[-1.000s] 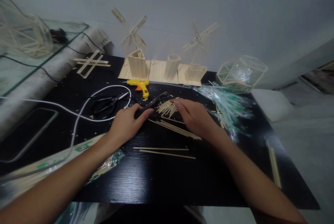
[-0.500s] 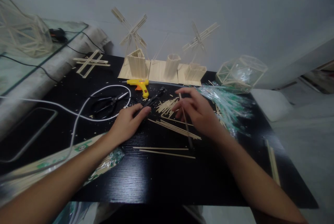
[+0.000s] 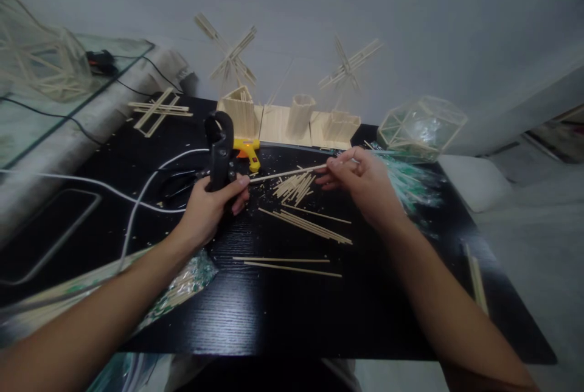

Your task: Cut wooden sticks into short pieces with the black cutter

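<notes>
left hand (image 3: 210,204): fist wrapped round black cutters (image 3: 219,150), handles sticking up;
right hand (image 3: 362,182): pinching a thin stick (image 3: 287,174), its tip by the cutters

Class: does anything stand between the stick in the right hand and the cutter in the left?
Nothing visible. The stick nearly meets the cutter at the left hand; loose sticks lie below on the table.

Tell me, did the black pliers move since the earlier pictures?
Yes. The black pliers rose from lying on the table to upright in the left hand, now left of the yellow glue gun.
</notes>
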Motion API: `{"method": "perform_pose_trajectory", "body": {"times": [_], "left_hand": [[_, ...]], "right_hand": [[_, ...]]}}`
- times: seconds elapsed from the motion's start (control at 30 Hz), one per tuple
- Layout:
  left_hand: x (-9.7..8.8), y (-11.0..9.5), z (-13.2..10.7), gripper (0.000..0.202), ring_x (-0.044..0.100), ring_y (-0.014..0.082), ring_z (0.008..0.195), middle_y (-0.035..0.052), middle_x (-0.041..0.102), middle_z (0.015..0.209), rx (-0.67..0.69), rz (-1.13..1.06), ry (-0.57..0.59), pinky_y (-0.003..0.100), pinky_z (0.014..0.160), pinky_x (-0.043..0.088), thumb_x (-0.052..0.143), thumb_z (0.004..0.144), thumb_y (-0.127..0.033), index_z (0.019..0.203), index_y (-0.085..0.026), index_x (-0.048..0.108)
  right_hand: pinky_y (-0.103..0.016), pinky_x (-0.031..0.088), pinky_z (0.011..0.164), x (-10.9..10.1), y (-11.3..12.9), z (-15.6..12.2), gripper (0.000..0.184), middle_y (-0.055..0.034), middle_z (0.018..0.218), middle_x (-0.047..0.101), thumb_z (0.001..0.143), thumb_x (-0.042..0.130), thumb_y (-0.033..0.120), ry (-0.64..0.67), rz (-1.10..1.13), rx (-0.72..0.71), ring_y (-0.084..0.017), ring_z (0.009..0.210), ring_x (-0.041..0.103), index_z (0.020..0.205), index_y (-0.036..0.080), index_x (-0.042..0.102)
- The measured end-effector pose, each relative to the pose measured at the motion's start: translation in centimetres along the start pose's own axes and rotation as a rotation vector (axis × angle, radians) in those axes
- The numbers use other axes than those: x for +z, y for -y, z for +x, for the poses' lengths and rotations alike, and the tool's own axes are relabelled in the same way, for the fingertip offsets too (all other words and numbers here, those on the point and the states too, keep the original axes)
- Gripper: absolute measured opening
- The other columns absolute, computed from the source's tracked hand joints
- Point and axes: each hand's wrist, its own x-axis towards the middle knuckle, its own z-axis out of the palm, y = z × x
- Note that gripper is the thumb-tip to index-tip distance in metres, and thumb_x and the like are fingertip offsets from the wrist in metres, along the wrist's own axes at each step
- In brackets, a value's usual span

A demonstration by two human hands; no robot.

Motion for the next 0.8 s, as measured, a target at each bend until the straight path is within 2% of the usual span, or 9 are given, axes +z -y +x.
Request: {"method": "perform_pose_trajectory", "body": {"times": [0.13, 0.2, 0.27, 0.4, 0.53, 0.67, 0.8], "left_hand": [[0.1, -0.2, 0.2, 0.024, 0.045, 0.0079, 0.048, -0.0021, 0.059, 0.064, -0.007, -0.094, -0.171, 0.025, 0.048, 0.04, 0.081, 0.076, -0.032, 0.073, -0.016, 0.063], [0.0, -0.3, 0.3, 0.024, 0.045, 0.0076, 0.049, -0.0027, 0.058, 0.063, 0.02, -0.086, -0.199, 0.025, 0.049, 0.04, 0.08, 0.077, -0.032, 0.072, -0.017, 0.062], [0.0, -0.3, 0.3, 0.024, 0.045, 0.0077, 0.049, -0.0034, 0.055, 0.061, 0.053, -0.052, -0.198, 0.025, 0.049, 0.04, 0.078, 0.078, -0.031, 0.07, -0.017, 0.06], [-0.1, -0.1, 0.1, 0.022, 0.045, 0.0082, 0.05, -0.0044, 0.054, 0.059, 0.07, -0.018, -0.181, 0.025, 0.051, 0.04, 0.077, 0.079, -0.03, 0.072, -0.018, 0.059], [-0.1, -0.2, 0.0, 0.019, 0.048, 0.0089, 0.049, -0.0022, 0.06, 0.061, 0.028, -0.005, -0.181, 0.026, 0.05, 0.04, 0.076, 0.077, -0.029, 0.071, -0.017, 0.062], [-0.1, -0.4, 0.0, 0.017, 0.051, 0.0099, 0.048, -0.0008, 0.062, 0.059, 0.02, 0.012, -0.172, 0.026, 0.05, 0.041, 0.075, 0.076, -0.026, 0.068, -0.017, 0.064], [-0.2, -0.2, -0.1, 0.02, 0.053, 0.0106, 0.049, -0.001, 0.06, 0.055, 0.035, 0.042, -0.123, 0.025, 0.051, 0.042, 0.074, 0.078, -0.025, 0.065, -0.018, 0.061]], "right_hand": [[-0.031, 0.054, 0.063, -1.1, -0.2, 0.2, 0.026, -0.0027, 0.071, 0.073, 0.085, 0.075, 0.041, 0.162, -0.461, -0.016, -0.018, 0.067, 0.069, 0.077, 0.021, 0.062], [-0.03, 0.051, 0.063, -1.5, -0.4, 0.2, 0.015, -0.0021, 0.072, 0.072, 0.084, 0.076, 0.029, 0.279, -0.692, 0.009, -0.017, 0.067, 0.068, 0.078, 0.02, 0.066], [-0.029, 0.049, 0.064, -1.6, -0.7, 0.1, 0.01, -0.0017, 0.076, 0.073, 0.081, 0.076, 0.016, 0.376, -0.828, 0.051, -0.017, 0.07, 0.067, 0.081, 0.02, 0.067], [-0.028, 0.044, 0.061, -1.1, -1.7, -0.1, 0.019, -0.0018, 0.076, 0.071, 0.076, 0.074, 0.004, 0.494, -0.942, 0.094, -0.018, 0.069, 0.065, 0.086, 0.019, 0.066], [-0.028, 0.04, 0.061, -0.5, -2.3, -0.4, 0.022, -0.0051, 0.079, 0.071, 0.08, 0.063, 0.0, 0.508, -1.021, 0.061, -0.019, 0.069, 0.063, 0.09, 0.019, 0.066], [-0.028, 0.036, 0.059, -0.5, -2.0, -0.9, 0.019, -0.0074, 0.083, 0.068, 0.086, 0.057, 0.001, 0.534, -1.118, 0.016, -0.018, 0.068, 0.059, 0.091, 0.019, 0.063], [-0.029, 0.039, 0.065, -1.4, -0.8, -1.1, 0.025, -0.0084, 0.092, 0.069, 0.089, 0.052, 0.0, 0.543, -1.043, -0.048, -0.018, 0.074, 0.061, 0.095, 0.019, 0.066]]}}
